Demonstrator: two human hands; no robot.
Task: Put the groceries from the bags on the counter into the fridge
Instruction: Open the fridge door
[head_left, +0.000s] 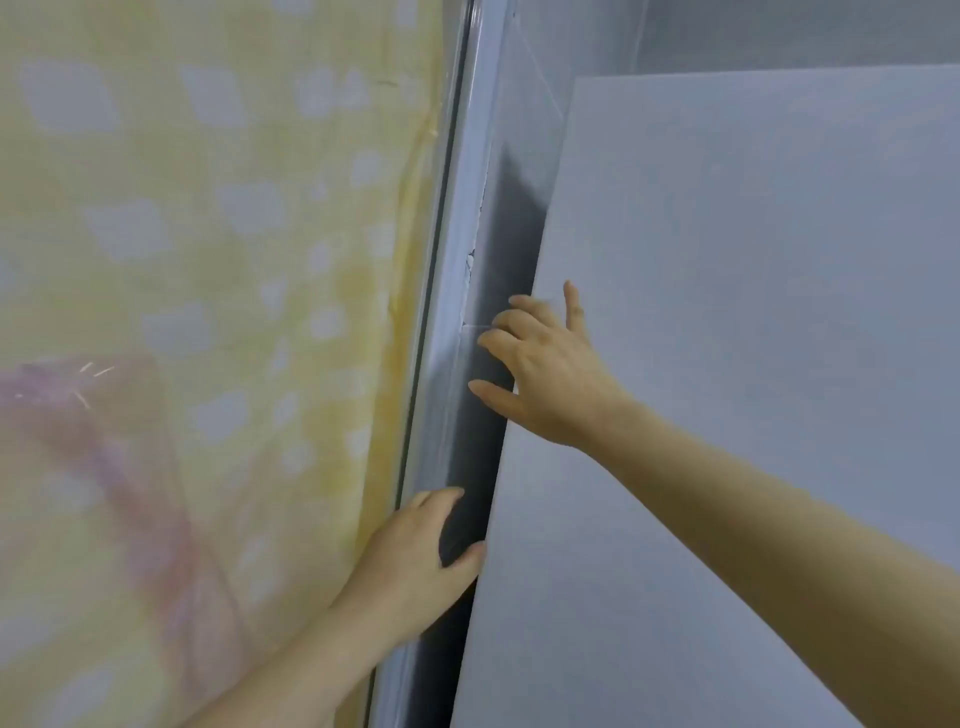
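The pale grey fridge door (753, 312) fills the right half of the head view and stands slightly ajar, with a dark gap (498, 291) along its left edge. My left hand (415, 566) spans that gap low down: its fingers rest on the grey fridge frame (457, 260) and its thumb touches the door's edge. My right hand (550, 374) lies higher up on the door near the edge, fingers spread, with the fingertips reaching over the gap. Neither hand holds anything. No groceries or bags are in view, and the fridge interior is hidden.
A yellow curtain (208, 260) with white patches and a pink motif hangs close on the left, right beside the fridge frame. The top edge of the door shows at the upper right.
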